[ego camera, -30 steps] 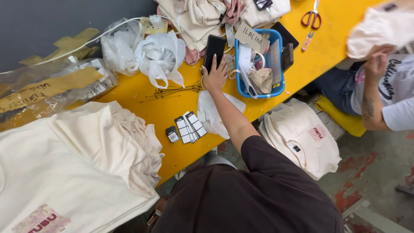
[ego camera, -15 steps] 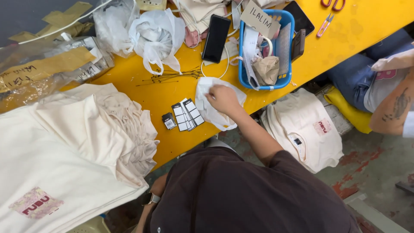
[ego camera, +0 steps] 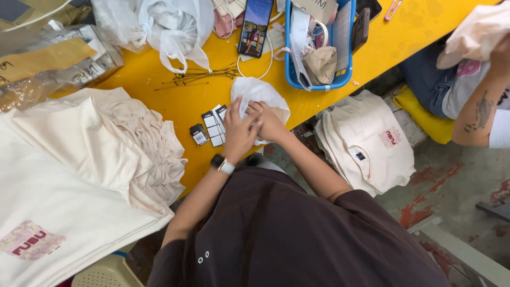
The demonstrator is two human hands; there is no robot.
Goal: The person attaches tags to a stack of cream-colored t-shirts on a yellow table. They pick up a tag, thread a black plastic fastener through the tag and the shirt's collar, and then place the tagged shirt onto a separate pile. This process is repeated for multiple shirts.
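Observation:
Both my hands meet at a small white plastic bag (ego camera: 258, 89) lying on the yellow table (ego camera: 159, 98) near its front edge. My left hand (ego camera: 239, 133), with a dark watch on the wrist, lies flat with fingers spread over the bag's left edge, right beside a fan of black-and-white hang tags (ego camera: 211, 126). My right hand (ego camera: 270, 120) is closed on the bag's near edge and touches the left hand's fingers. What is inside the bag is hidden.
A blue basket (ego camera: 317, 85) of tags and paper stands behind the bag, a phone (ego camera: 255, 24) and thin black ties (ego camera: 199, 77) to its left. Cream garments (ego camera: 79, 170) pile at left, more (ego camera: 366, 141) on a seat at right. Another person's arm (ego camera: 478, 114) is far right.
My right hand came back from the phone to the white bag. My left hand has come up and joined it there. The view has moved closer to the table.

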